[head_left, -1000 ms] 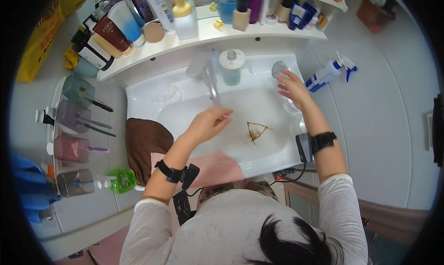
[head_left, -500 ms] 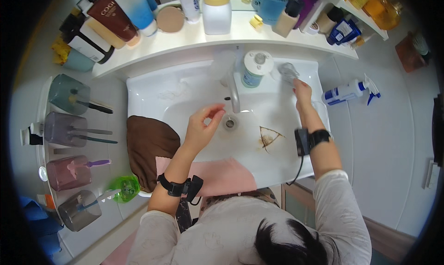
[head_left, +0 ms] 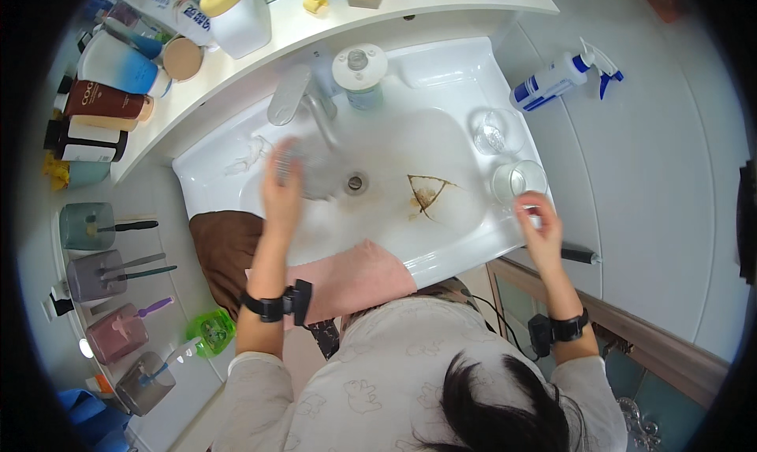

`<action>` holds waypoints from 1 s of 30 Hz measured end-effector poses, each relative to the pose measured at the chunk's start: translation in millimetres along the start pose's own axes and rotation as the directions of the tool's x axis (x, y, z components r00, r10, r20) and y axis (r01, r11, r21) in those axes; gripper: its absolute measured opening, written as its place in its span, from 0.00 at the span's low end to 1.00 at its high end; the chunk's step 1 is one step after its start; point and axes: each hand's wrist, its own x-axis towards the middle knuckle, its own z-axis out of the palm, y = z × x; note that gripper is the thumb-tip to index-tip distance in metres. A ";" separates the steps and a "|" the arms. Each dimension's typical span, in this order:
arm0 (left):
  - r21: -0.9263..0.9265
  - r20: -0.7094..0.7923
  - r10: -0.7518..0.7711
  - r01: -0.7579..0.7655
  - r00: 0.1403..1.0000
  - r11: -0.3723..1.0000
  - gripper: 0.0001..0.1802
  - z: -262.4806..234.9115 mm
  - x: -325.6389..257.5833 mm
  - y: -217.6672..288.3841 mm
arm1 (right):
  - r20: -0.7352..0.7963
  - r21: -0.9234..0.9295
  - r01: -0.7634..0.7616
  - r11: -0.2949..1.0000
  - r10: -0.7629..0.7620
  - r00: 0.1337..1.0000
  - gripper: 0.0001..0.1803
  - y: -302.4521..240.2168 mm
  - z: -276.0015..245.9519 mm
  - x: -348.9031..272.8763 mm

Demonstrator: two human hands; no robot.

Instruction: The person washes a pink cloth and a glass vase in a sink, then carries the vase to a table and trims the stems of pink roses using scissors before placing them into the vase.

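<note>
My left hand is smeared by motion over the left part of the white sink, beside the faucet. A blurred grey, see-through patch shows by its fingers; whether the hand holds it I cannot tell. At the right rim my right hand has curved fingers, apart from the thumb, close to a clear round cup. Whether it touches the cup is unclear. Another clear cup stands just behind. A brown triangular stain or twig-like piece lies in the basin, right of the drain.
A pink cloth and a brown cloth hang over the front rim. Behind the faucet stands a pump-less bottle. Bottles and tubes crowd the white shelf. A spray bottle is at right, toothbrush cups at left.
My right hand has come away from the clear item at the back right and moved nearer me. My left hand has swung left of the drain. The whole view has shifted.
</note>
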 end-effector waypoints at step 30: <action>-0.353 0.117 -0.461 0.471 0.880 0.809 0.19 -22.8 73.6 -26.2 | 0.657 -0.126 -0.199 0.972 0.232 0.717 0.20 27.4 235.7 90.8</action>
